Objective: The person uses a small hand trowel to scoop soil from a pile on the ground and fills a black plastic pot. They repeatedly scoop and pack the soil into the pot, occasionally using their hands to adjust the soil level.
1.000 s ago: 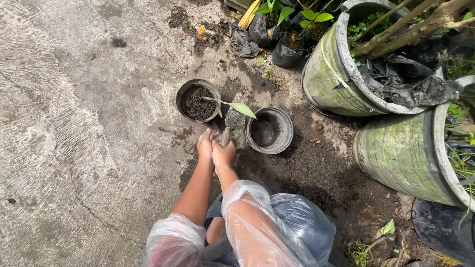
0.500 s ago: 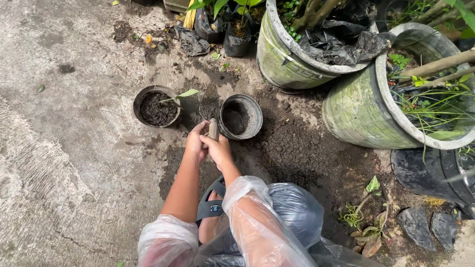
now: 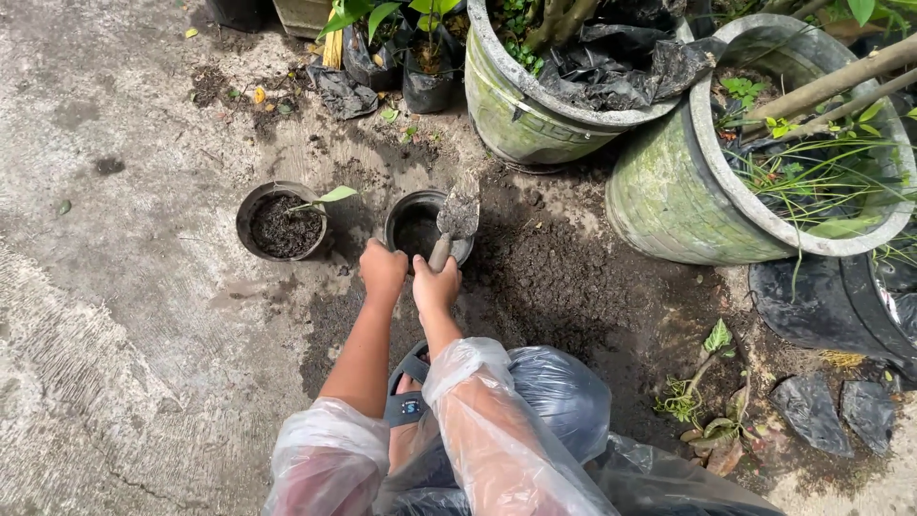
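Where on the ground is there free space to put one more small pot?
The bare concrete left of the seedling pot is open. The soil patch between the empty pot and the big mossy planters is free but loose. The back, around the black nursery bags, is crowded.

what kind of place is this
Most likely an outdoor garden or backyard potting corner: large mossy planters with plants, loose soil spilled on wet concrete, and small black pots. The right hand holds a soil-caked trowel.

Wet cracked concrete floor [image 3: 115,315], mossy planters [image 3: 669,205], daylight.
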